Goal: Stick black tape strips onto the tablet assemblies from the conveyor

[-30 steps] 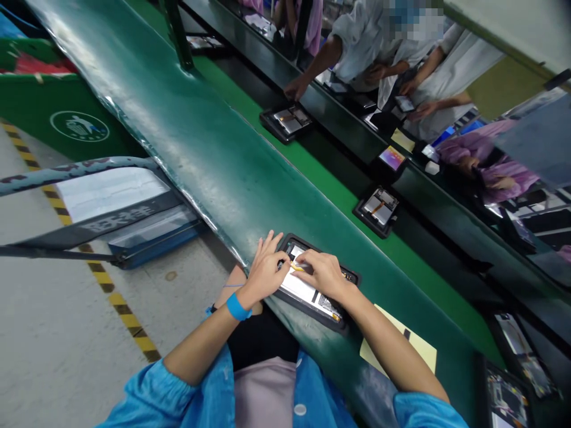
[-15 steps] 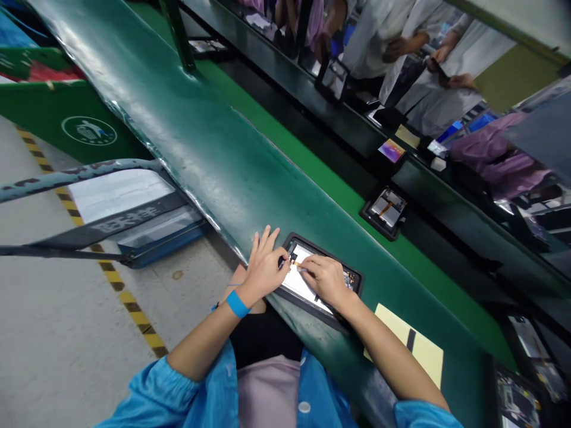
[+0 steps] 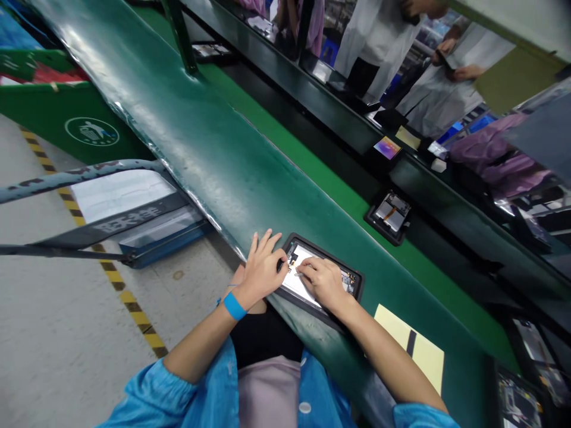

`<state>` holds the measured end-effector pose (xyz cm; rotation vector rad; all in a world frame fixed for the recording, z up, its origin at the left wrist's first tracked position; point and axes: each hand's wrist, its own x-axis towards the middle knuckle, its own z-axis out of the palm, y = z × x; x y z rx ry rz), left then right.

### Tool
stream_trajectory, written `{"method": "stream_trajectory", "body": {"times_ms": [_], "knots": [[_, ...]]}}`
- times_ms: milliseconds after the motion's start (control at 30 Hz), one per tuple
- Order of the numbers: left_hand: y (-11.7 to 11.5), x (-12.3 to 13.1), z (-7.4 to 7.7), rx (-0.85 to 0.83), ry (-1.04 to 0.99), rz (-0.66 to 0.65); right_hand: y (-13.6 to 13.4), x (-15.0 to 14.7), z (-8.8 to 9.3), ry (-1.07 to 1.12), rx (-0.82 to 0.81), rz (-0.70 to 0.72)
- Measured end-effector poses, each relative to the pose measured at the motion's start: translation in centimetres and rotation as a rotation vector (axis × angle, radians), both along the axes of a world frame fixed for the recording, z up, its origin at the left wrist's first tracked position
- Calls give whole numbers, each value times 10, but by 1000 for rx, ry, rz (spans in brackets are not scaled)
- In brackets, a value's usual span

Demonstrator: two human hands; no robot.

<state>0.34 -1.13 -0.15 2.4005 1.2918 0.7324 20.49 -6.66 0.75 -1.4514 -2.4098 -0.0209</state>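
An opened tablet [image 3: 295,284] lies on the green bench in front of me, in a black tray-like surround. Its inside shows a bright white panel, with circuit parts at the right end. At the tablet's left end is my left hand [image 3: 263,270], thumb and forefinger pinched together over the edge, the other fingers stretched out. My right hand [image 3: 328,284] rests over the middle of the panel, its fingertips pinched close above the surface. Whatever either pinch holds is too small to make out. A small dark and orange piece [image 3: 292,260] shows between the hands.
A pale yellow sheet with a black stripe [image 3: 428,359] lies right of the tablet. Another opened tablet [image 3: 392,214] sits on the bright green strip beyond the bench. A green bin [image 3: 44,113] and a metal-framed seat [image 3: 147,238] stand left. People work across the line.
My right fingertips have shifted slightly over the panel, and the orange strip between my hands shows less. My left hand has barely moved. Across the line, a person in white has changed posture.
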Motion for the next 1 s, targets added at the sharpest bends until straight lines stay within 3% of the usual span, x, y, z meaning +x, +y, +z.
{"method": "stream_trajectory", "body": {"times_ms": [433,1000], "knots": [[-29,-17,4,100,70,-175,0,-8,11,-162,-55,6],[-35,-18,-5,121,120,-174,3,0,6,1,-38,68]]}}
